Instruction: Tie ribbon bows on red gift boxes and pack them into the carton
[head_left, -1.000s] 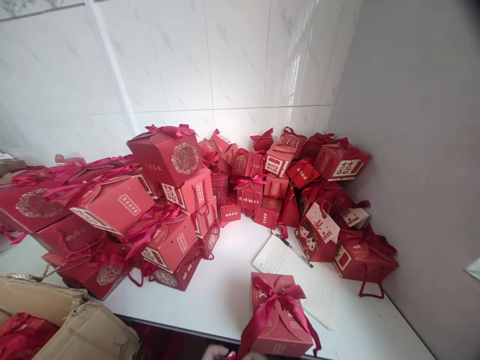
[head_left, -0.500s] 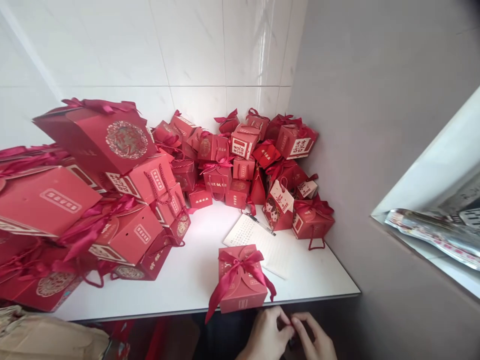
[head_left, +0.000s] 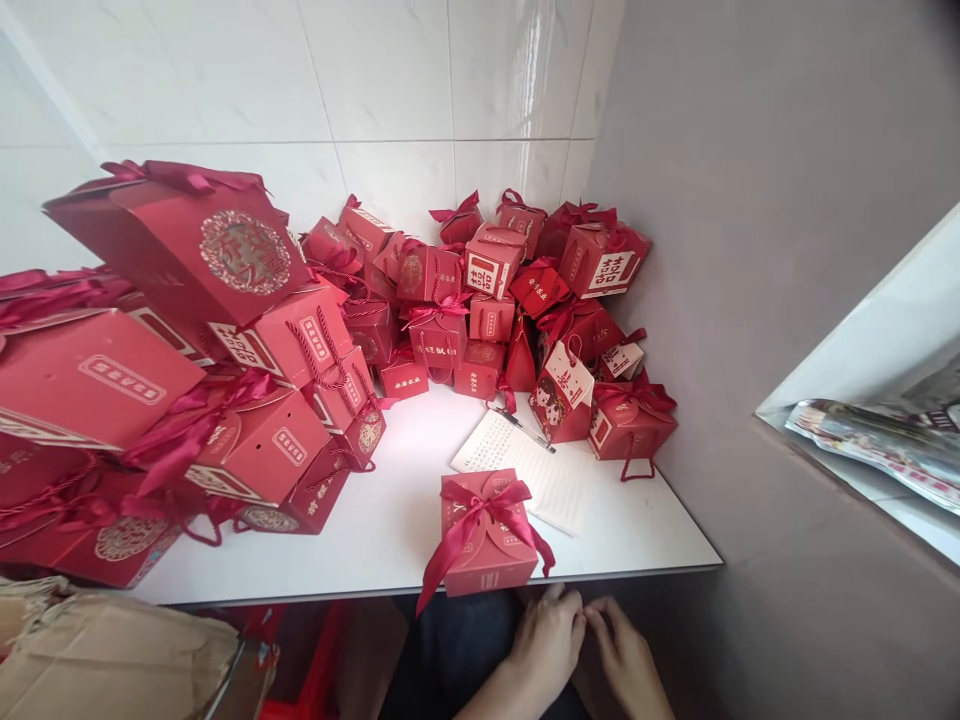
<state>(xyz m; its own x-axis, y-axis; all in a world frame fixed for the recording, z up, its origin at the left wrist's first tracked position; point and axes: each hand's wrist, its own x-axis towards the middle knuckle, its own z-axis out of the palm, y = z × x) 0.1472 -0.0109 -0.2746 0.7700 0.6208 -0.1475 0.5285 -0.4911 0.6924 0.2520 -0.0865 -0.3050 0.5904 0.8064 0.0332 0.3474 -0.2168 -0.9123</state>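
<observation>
A red gift box (head_left: pixel 489 570) with a dark pink ribbon bow stands at the front edge of the white table (head_left: pixel 330 555). Below that edge, over the person's lap, my left hand (head_left: pixel 549 635) has its fingers curled. Close beside it on the right, my right hand (head_left: pixel 624 650) is also bent, its fingertips meeting those of my left hand. Whatever may be between the fingertips is too small to make out. Behind the box lie a lined notebook (head_left: pixel 555 500) with handwriting and a black pen (head_left: pixel 534 432).
Several red gift boxes (head_left: pixel 247 440) are heaped at the left, and more (head_left: pixel 435 335) are stacked along the tiled wall. A brown cardboard piece (head_left: pixel 112 660) is at the lower left. A grey wall (head_left: pixel 697 300) with a ledge holding plastic packets (head_left: pixel 877 445) stands at the right.
The view has tilted down slightly, so the table sits higher and more of the lap shows. My hands have lowered from the table's edge, fingertips still together.
</observation>
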